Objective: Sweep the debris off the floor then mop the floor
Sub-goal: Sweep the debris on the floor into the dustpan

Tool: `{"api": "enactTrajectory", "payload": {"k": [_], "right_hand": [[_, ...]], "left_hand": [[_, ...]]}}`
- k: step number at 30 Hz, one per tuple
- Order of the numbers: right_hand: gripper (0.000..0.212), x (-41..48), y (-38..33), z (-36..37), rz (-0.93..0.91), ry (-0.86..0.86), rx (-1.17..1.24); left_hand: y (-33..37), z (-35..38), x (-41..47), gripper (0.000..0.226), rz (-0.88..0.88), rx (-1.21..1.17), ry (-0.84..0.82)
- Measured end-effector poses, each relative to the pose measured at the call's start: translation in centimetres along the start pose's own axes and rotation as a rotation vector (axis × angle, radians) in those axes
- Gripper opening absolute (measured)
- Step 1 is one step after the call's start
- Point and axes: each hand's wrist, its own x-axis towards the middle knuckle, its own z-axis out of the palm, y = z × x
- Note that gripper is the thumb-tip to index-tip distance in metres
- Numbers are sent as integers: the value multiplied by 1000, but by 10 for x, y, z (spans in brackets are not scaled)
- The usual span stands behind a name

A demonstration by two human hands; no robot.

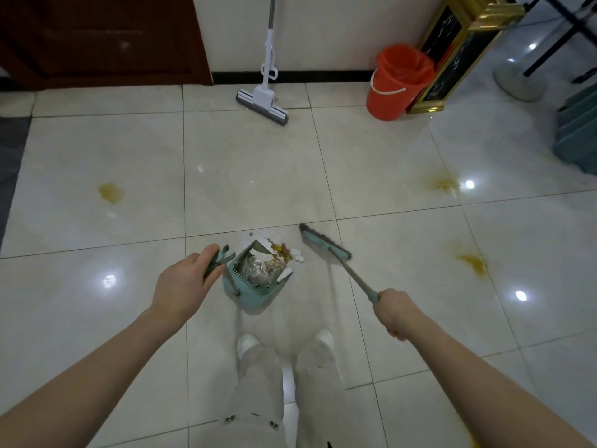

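Trousered legs [284, 383] stand behind two hands, left [184, 286] gripping a part-filled dustpan [258, 286], right [399, 313] closed on a broom [324, 245] nudging last debris [284, 250] in; stains [111, 192] at ten and two o'clock await the mop [263, 98] at twelve.

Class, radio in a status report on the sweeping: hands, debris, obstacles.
Left hand on dustpan handle, right hand gripping broom. Debris partly in pan, some at its lip. Mop waiting by wall. Nothing blocking.
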Motion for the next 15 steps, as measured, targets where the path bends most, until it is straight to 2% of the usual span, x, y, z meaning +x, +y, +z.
{"api": "enactTrajectory", "payload": {"k": [9, 15], "right_hand": [[12, 3, 34, -7, -15, -7, -22], [11, 2, 72, 10, -120, -95, -75]], "left_hand": [[42, 7, -40, 30, -88, 24, -13], [83, 31, -51, 29, -131, 16, 24]]}}
